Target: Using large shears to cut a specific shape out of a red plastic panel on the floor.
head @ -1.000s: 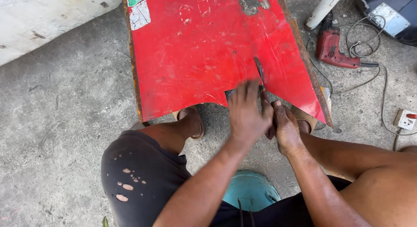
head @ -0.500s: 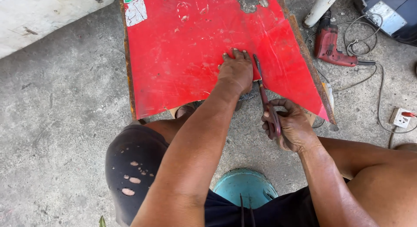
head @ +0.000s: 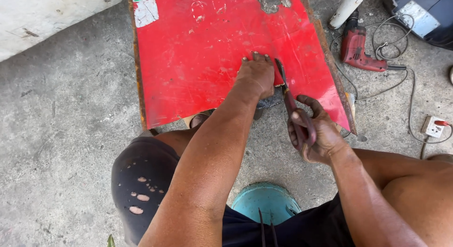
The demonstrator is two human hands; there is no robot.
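On concrete, left hand (head: 257, 74) flattens scratched red sheet (head: 212, 53); right grip (head: 314, 131) squeezes snips (head: 289, 98)

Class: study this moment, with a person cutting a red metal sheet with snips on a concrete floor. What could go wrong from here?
1. The bare left hand presses the red metal sheet right beside the snips; a slip could cut its fingers.
2. The cut edge may slice skin; neither hand is gloved.
3. The drill cord trails nearby, a possible snag.

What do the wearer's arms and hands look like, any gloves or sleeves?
No gloves, no sleeves: both forearms are bare to the elbow. The left hand and right hand are bare, with no rings, watch or wristbands visible. Worn below: dark shorts with small holes.
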